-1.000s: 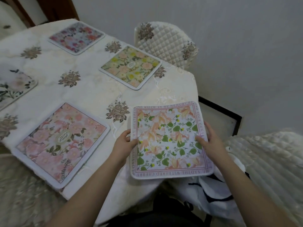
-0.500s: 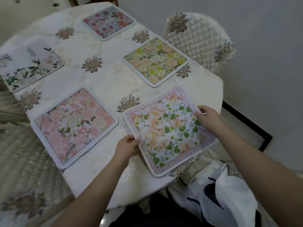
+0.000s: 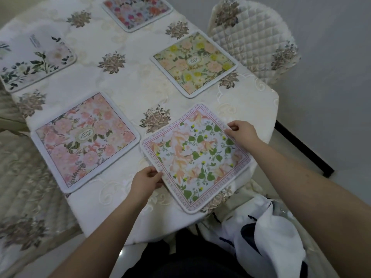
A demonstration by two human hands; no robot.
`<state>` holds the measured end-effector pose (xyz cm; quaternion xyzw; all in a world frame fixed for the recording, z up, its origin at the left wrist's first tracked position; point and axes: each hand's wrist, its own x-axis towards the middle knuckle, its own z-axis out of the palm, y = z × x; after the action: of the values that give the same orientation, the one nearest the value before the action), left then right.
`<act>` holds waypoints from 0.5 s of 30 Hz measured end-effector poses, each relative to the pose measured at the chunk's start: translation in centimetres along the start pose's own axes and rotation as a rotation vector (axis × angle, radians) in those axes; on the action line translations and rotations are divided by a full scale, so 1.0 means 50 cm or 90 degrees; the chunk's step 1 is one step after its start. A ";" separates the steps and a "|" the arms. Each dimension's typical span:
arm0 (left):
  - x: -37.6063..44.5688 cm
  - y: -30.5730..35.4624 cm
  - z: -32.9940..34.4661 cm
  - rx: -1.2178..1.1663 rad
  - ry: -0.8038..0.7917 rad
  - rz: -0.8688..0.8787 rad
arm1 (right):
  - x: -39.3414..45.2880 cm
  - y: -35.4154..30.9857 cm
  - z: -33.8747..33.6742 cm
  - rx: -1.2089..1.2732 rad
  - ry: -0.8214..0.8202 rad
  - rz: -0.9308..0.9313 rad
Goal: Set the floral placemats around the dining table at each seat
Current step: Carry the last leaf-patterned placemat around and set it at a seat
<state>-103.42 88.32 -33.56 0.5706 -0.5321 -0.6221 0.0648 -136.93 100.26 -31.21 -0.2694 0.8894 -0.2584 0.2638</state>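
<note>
Table (image 3: 140,93) is wearing a cream embroidered cloth; quilted chair (image 3: 253,37) is sitting at the far right, another quilted seat cover showing at the left edge. White and dark fabric (image 3: 271,233) is lying by the person's lap at the near right corner.

Five mats are showing, all flat on the cloth and apart from each other:
- pink mat (image 3: 86,141), near left
- yellow mat (image 3: 193,64), far right, just in front of the chair
- white mat (image 3: 34,61), far left, partly cut by the frame edge
- red mat (image 3: 138,11), top, also partly cut off
- orange mat (image 3: 195,157), near right (lettered border, green leaves), turned at an angle to the table edge, its near corner hanging slightly over it

Both hands are gripping the orange mat at opposite edges. Left hand (image 3: 146,182) is pinching the near-left edge, thumb on top, fingers curled underneath. Right hand (image 3: 244,132) is pinching the far-right edge, fingertips closed on the rim. The mat is lying between the two hands, just beside the pink mat without touching it.
</note>
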 end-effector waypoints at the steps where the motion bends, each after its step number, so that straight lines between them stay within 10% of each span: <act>1: 0.002 -0.001 0.000 0.019 0.006 0.015 | -0.001 0.002 0.002 -0.002 0.002 -0.003; 15: 0.001 -0.001 -0.013 0.286 0.035 0.096 | -0.008 0.018 0.034 0.004 0.065 -0.045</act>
<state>-102.91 87.91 -33.49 0.5462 -0.6962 -0.4658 -0.0035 -135.91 100.63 -32.88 -0.2863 0.8909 -0.2833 0.2099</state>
